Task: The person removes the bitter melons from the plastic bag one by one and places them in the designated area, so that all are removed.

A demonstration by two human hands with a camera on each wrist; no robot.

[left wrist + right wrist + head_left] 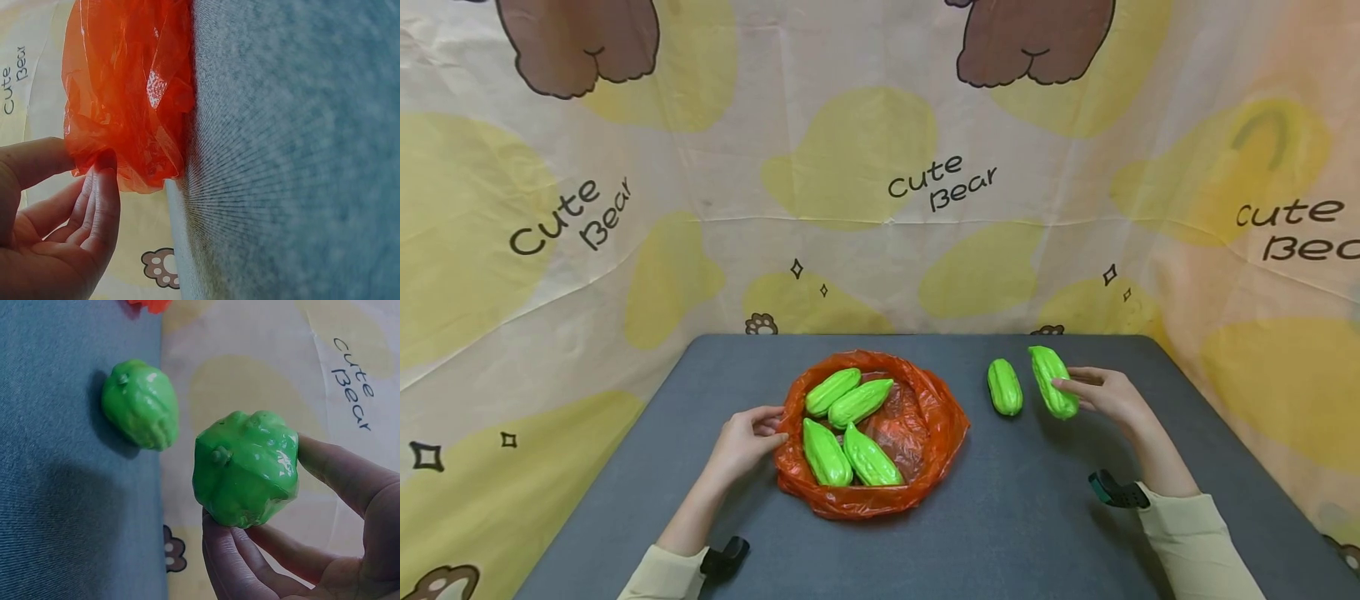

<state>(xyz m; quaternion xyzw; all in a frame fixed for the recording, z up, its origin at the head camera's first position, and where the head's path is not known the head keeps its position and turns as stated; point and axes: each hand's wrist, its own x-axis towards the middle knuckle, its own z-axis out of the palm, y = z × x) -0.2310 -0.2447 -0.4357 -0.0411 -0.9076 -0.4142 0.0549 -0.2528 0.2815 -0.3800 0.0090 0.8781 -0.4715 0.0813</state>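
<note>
Right sleeve [1198,537] nearest. Right hand [1108,396]: grip closed, thumb opposing fingers, round green gourd [1052,379] held above counter [970,554], near second gourd [1004,387]. Left hand [741,446] pinches rim of red bag [880,502] holding four gourds [826,454]; light, steady pinch best leaves mouth wide.

Head view high — wrist views close-up.

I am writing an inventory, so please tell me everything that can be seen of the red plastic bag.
The bag looks like thin, shiny, orange-red plastic, partly see-through and wrinkled all over. It stands on the grey table, its mouth wide open upward and roughly round, with a crumpled rim. Four green vegetables lie inside, leaving part of its right side bare. The left hand pinches its edge at the left. No handles can be made out.
</note>
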